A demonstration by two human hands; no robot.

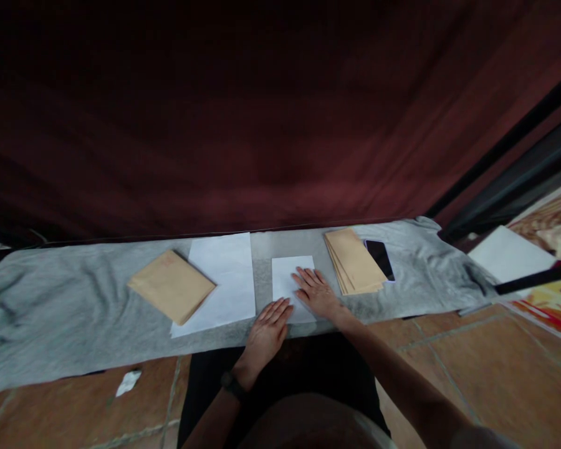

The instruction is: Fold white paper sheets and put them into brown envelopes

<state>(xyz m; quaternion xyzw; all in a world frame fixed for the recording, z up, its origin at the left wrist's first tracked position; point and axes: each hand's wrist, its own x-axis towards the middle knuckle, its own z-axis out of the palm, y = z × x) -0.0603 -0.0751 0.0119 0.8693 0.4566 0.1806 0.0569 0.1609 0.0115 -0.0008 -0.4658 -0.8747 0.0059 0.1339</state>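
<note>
Left hand [267, 327] and right hand [315, 294] both lay flat, palms down, fingers straight, gripping nothing; near each other but not touching. Small white paper [284, 272] sat under them: right hand pressed on its right part, left fingertips were at its lower left edge. Couldn't tell if it was folded. Watch [234, 385] was on the left wrist. Just right of the right hand was a fanned stack of brown envelopes [355, 265], with a phone [381, 259] beside it, farther right. Left of the left hand, large white paper [231, 277] lay flat, partly covered by another brown envelope pile [171, 287]. All this rested on grey cloth [88, 305]; dark red curtain [262, 137] hung beyond the hands.
</note>
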